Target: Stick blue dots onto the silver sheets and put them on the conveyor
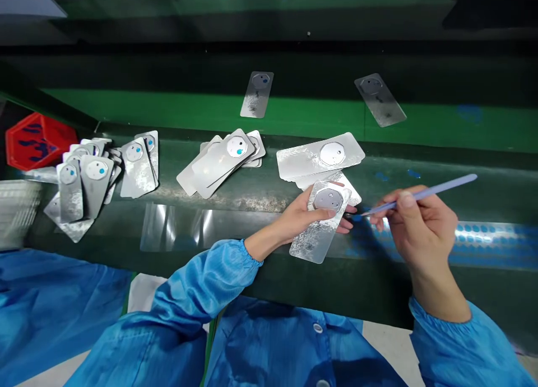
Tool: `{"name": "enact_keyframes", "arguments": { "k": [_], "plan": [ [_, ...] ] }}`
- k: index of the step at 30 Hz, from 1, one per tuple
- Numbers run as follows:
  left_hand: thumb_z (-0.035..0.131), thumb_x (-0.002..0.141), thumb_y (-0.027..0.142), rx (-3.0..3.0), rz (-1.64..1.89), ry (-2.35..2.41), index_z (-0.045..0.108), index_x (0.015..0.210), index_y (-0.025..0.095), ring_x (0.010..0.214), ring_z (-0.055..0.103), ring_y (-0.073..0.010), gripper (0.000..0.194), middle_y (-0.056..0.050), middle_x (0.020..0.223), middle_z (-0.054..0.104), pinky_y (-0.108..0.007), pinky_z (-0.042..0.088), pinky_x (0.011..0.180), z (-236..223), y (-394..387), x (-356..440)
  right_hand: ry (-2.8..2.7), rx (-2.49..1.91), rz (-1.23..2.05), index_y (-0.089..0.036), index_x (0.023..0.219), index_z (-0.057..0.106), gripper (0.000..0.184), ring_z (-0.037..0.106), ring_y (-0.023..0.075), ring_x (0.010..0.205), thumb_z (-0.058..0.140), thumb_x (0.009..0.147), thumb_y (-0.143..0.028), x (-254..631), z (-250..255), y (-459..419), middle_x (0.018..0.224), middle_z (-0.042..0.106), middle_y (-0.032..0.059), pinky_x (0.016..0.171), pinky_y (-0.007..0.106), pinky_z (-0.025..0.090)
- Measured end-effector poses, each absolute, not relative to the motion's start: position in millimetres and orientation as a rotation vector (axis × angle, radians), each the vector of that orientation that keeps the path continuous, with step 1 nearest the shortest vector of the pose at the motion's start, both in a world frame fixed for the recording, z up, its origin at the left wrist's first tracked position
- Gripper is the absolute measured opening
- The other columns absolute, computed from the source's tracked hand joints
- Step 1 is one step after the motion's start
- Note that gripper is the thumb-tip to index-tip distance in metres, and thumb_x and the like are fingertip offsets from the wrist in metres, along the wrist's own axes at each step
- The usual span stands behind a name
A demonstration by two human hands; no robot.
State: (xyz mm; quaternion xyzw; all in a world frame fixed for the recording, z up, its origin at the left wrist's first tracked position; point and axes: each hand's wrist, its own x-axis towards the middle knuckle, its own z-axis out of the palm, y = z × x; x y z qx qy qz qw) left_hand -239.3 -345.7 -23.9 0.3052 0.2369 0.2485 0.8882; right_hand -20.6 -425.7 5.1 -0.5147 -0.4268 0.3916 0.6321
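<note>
My left hand (pixel 300 214) grips a thin silvery rectangular plate (pixel 313 238), its thumb lying across the front. Near the plate's upper end is a round, light grey area with small holes. From the right, my right hand (pixel 420 224) pinches a slim pale-purple tool (pixel 445 186) with a narrow tip; whether it has one prong or two I cannot tell. That tip is close to the left fingertips, beside the plate. Below the right hand lies a clear strip with rows of blue dots (pixel 487 235). Just behind the held plate, more plates (pixel 321 157) overlap on the bench.
Further plates lie in a middle pile (pixel 222 162) and a left pile (pixel 92 174), several with a blue dot. Two single plates (pixel 257 94) rest on the green surface behind. A red container (pixel 37 140) stands far left. A blue-clothed person (pixel 54 308) is at left.
</note>
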Motion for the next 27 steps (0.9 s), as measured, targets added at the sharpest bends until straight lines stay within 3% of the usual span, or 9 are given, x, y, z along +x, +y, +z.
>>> {"name": "enact_keyframes", "arguments": {
  "k": [5,20,24,27],
  "plan": [
    [0.108,0.084,0.035,0.677,0.457,0.486,0.071,0.146,0.019,0.089,0.09,-0.0291,0.074,-0.01,0.111,0.088,-0.046,0.075,0.091,-27.7,-349.2,-238.8,-1.038,-1.249,0.881,-0.025,0.098,0.08,0.038,0.074,0.0175,0.057,0.087,0.111,-0.059,-37.8,1.3,-411.3,0.074,0.079,0.0009,0.053,0.029,0.061],
    [0.108,0.086,0.038,0.71,0.438,0.476,0.072,0.143,0.02,0.093,0.091,-0.0298,0.07,-0.01,0.115,0.086,-0.049,0.076,0.094,-32.8,-350.5,-236.3,-1.04,-1.394,0.846,-0.027,0.098,0.078,0.044,0.073,0.0197,0.061,0.088,0.107,-0.069,-37.5,0.0,-415.4,0.076,0.078,0.0011,0.053,0.034,0.06],
    [0.109,0.085,0.046,0.733,0.448,0.489,0.075,0.139,0.021,0.09,0.09,-0.0284,0.069,-0.01,0.115,0.085,-0.046,0.076,0.09,-29.5,-352.2,-235.0,-1.044,-1.438,0.853,-0.029,0.099,0.078,0.046,0.072,0.0215,0.064,0.087,0.106,-0.073,-38.9,1.8,-418.2,0.078,0.076,0.0022,0.054,0.036,0.058],
    [0.107,0.088,0.052,0.738,0.474,0.528,0.077,0.141,0.021,0.089,0.089,-0.0275,0.068,-0.01,0.114,0.086,-0.045,0.076,0.088,-27.3,-356.1,-232.8,-1.058,-1.403,0.786,-0.029,0.099,0.078,0.039,0.07,0.0217,0.067,0.084,0.111,-0.066,-40.9,1.9,-416.9,0.082,0.073,0.0025,0.061,0.039,0.061]
  ]
}}
